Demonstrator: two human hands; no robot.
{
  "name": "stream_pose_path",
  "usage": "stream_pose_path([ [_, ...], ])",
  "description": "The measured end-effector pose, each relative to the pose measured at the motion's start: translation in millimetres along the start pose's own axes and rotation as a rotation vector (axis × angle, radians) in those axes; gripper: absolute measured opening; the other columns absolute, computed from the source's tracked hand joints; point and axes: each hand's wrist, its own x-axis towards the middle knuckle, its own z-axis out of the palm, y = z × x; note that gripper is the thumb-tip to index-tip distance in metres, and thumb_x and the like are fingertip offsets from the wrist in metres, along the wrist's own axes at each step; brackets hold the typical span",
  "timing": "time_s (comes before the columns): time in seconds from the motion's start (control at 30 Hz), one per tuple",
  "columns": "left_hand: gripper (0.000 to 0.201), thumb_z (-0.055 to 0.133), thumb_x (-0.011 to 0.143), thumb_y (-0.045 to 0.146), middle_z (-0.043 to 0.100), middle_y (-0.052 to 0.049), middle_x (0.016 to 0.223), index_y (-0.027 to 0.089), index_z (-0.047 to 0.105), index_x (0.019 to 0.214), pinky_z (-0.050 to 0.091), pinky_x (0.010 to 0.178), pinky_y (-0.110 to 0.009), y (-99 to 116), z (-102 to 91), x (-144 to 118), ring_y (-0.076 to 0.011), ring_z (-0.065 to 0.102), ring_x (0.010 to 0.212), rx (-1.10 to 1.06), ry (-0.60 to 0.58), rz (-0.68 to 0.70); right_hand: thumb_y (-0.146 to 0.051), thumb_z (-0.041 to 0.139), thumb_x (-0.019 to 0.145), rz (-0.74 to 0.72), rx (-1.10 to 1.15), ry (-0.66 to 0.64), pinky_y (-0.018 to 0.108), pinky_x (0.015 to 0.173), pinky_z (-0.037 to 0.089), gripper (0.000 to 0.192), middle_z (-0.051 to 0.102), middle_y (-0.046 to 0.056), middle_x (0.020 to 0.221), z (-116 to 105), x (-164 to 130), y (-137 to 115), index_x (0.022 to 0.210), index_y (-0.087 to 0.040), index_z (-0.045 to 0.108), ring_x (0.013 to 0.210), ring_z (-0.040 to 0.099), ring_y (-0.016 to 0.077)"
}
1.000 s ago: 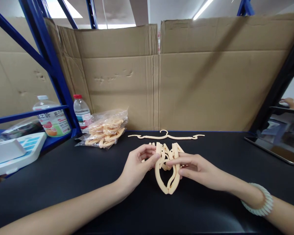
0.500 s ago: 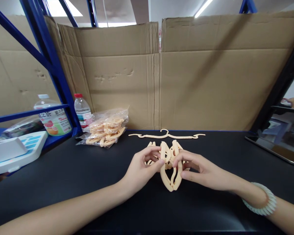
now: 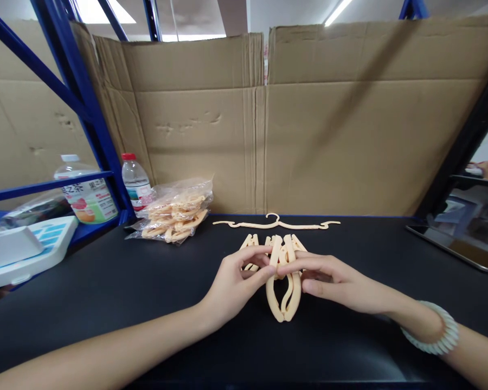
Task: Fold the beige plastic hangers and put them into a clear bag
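Hidden: upper middle of folded hanger (image 3: 283, 292) covered by fingertips; more pieces behind it hard to separate.
Left hand (image 3: 236, 281): pinching hanger's left side, thumb and forefinger.
Hanger: pale orange plastic, folded arms, long axis upright, rounded ends down on black table (image 3: 106, 292), centre.
Right hand (image 3: 333, 281): gripping hanger's right side.

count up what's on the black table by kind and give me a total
Folded peach plastic hangers in both hands: 1 bundle
Unfolded peach plastic hanger lying flat: 1
Clear bag of peach hangers: 1
Silver-edged tablet: 1
Total: 4
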Motion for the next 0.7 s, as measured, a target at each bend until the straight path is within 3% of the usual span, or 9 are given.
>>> stream_pose_path([
  [0.1, 0.034, 0.061, 0.084, 0.03, 0.065, -0.007, 0.096, 0.018, 0.063, 0.115, 0.052, 0.082, -0.032, 0, -2.8, 1, -0.0197, 0.063, 0.09, 0.085, -0.03, 0.021, -0.041, 0.053, 0.091, 0.01, 0.037, 0.031, 0.039, 0.094, 0.043, 0.035, 0.058, 0.007, 0.12, -5, 1, 3, 0.12, -0.025, 0.062, 0.112, 0.053, 0.0228],
  [0.17, 0.032, 0.058, 0.085, 0.027, 0.066, -0.006, 0.097, 0.019, 0.062, 0.116, 0.051, 0.085, -0.033, 0, -5.3, 2, -0.0192, 0.063, 0.088, 0.206, -0.036, 0.082, -0.044, 0.055, 0.089, 0.042, 0.046, 0.125, 0.039, 0.093, 0.044, 0.036, 0.061, 0.007, 0.115, -13, 2, 6, 0.116, -0.023, 0.064, 0.11, 0.054, 0.0235],
  [0.3, 0.027, 0.053, 0.087, 0.02, 0.066, -0.006, 0.099, 0.022, 0.062, 0.112, 0.047, 0.089, -0.034, 0, -10.5, 4, -0.0196, 0.06, 0.094, 0.491, -0.057, 0.269, -0.047, 0.056, 0.085, 0.142, -0.084, 0.418, 0.035, 0.076, 0.048, 0.034, 0.065, 0.007, 0.096, -39, 1, 20, 0.1, -0.018, 0.065, 0.084, 0.061, 0.0204],
  [0.4, 0.03, 0.05, 0.086, 0.017, 0.063, -0.008, 0.108, 0.021, 0.059, 0.114, 0.045, 0.093, -0.036, -2, -12.5, 4, -0.021, 0.057, 0.102, 0.612, -0.126, 0.352, -0.043, 0.053, 0.083, 0.277, -0.295, 0.52, 0.033, 0.066, 0.046, 0.027, 0.062, 0.005, 0.084, -58, -2, 35, 0.089, -0.018, 0.062, 0.071, 0.057, 0.0189],
  [0.53, 0.035, 0.052, 0.085, 0.02, 0.058, -0.008, 0.12, 0.023, 0.055, 0.12, 0.039, 0.1, -0.042, -5, -12.7, 2, -0.0238, 0.051, 0.113, 0.775, -0.212, 0.35, -0.037, 0.049, 0.084, 0.376, -0.476, 0.436, 0.036, 0.078, 0.043, 0.019, 0.061, 0.005, 0.088, -65, -5, 52, 0.084, -0.02, 0.056, 0.084, 0.056, 0.0215],
  [0.7, 0.044, 0.055, 0.083, 0.024, 0.05, -0.009, 0.133, 0.025, 0.051, 0.126, 0.022, 0.111, -0.052, -2, -11.5, -2, -0.0274, 0.041, 0.126, 0.928, -0.315, 0.32, -0.048, 0.046, 0.087, 0.362, -0.571, 0.239, 0.033, 0.074, 0.043, 0.028, 0.057, 0.003, 0.09, -59, -11, 53, 0.094, -0.021, 0.05, 0.081, 0.053, 0.0199],
])
